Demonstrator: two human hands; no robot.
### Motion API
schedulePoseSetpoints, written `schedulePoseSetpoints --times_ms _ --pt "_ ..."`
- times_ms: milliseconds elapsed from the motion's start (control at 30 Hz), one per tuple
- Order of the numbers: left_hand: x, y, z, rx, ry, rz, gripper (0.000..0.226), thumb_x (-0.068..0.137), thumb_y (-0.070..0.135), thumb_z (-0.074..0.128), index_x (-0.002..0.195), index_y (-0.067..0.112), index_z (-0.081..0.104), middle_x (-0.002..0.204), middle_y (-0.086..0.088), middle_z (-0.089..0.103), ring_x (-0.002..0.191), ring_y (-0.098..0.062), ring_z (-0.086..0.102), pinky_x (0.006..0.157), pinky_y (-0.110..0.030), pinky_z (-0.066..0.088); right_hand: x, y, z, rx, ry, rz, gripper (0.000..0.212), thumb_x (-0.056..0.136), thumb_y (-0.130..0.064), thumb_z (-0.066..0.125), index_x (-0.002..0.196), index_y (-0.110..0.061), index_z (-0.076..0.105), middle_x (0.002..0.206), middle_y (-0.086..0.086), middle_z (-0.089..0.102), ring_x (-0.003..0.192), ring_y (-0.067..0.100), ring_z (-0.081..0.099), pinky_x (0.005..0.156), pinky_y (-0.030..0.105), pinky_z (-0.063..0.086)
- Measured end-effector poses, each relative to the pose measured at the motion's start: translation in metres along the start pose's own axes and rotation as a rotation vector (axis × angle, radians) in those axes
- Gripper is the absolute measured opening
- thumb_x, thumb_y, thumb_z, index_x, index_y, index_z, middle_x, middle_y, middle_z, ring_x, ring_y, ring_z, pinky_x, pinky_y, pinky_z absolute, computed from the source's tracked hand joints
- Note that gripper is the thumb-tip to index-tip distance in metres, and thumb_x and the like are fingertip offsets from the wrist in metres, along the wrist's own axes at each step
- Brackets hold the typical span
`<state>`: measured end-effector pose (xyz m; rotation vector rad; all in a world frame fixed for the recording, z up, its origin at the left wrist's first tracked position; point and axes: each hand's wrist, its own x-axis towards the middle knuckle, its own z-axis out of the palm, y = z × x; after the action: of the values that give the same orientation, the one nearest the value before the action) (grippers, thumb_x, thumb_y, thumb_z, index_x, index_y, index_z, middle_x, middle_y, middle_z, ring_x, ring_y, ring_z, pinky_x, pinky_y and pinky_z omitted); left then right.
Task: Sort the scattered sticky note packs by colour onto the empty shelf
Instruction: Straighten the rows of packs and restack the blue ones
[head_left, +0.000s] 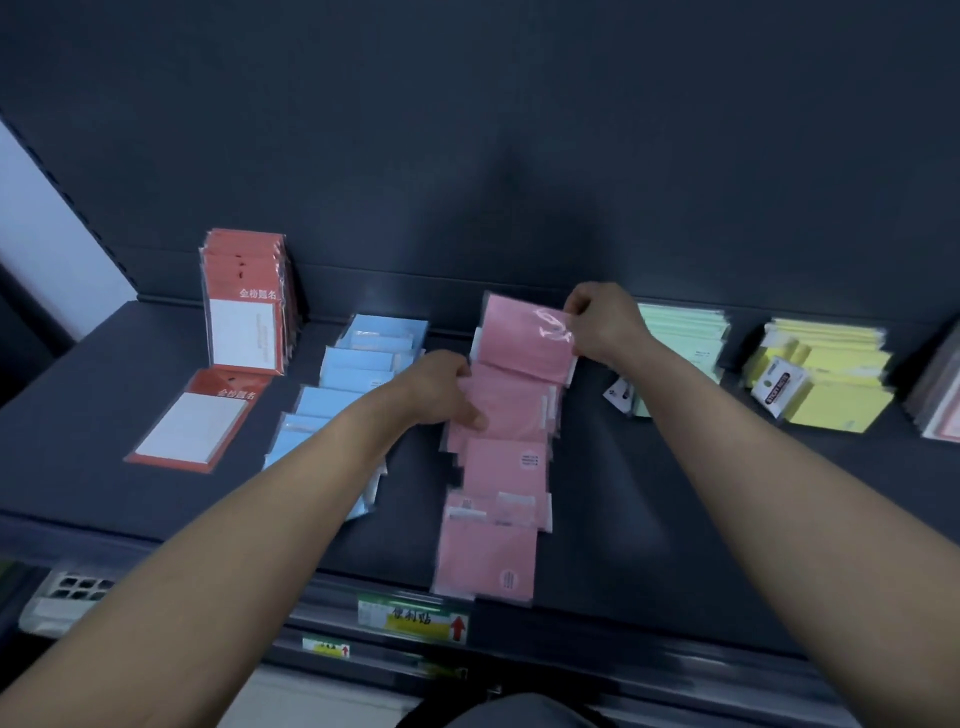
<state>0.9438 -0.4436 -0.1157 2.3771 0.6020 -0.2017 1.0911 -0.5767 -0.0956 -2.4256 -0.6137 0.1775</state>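
Head view: right hand pinches far pink pack; left hand, fingers loosely curled, steadies pink row. Square edges before releasing.

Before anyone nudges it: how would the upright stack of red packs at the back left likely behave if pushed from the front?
The upright red packs stand on edge, leaning against the back wall, so they would probably stay put or slide rather than fall backwards. Their glossy wrappers suggest they are slippery. One red pack already lies flat in front, so toppling forwards seems possible.
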Motion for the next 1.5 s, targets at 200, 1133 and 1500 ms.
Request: schedulePoseSetpoints --times_ms 200,1133,1500 --pt "0.004 -0.002 -0.009 0.021 0.054 0.056 0.068 0.071 0.016 0.081 0.130 0.004 0.048 0.129 -0.010 0.053 0.113 -0.024 0.052 0.086 -0.025 0.040 -0.014 -0.004 0.010 0.024 -0.294 0.143 0.022 0.086 0.000 0.053 0.075 -0.018 0.057 0.067 0.001 0.055 0.063 0.019 0.058 0.055 0.022 0.053" --pt "-0.003 -0.003 -0.013 -0.131 -0.248 -0.008 0.075 0.076 0.007 0.074 0.139 0.009 0.035 0.114 -0.004 0.052 0.103 -0.021 0.055 0.090 -0.031 0.050 0.005 0.002 0.037 0.117 -0.277 0.334 0.023 0.089 -0.006 0.054 0.067 -0.007 0.047 0.061 0.008 0.043 0.055 0.020 0.039 0.049 0.027 0.033" --pt "-0.010 0.001 -0.013 -0.034 -0.199 0.019 0.062 0.080 0.010 0.070 0.133 0.012 0.039 0.107 0.001 0.050 0.093 -0.015 0.049 0.076 -0.023 0.039 0.012 0.003 0.040 0.183 -0.304 0.382 0.028 0.086 -0.001 0.057 0.066 -0.016 0.043 0.099 0.011 0.050 0.088 0.023 0.049 0.063 0.027 0.045"
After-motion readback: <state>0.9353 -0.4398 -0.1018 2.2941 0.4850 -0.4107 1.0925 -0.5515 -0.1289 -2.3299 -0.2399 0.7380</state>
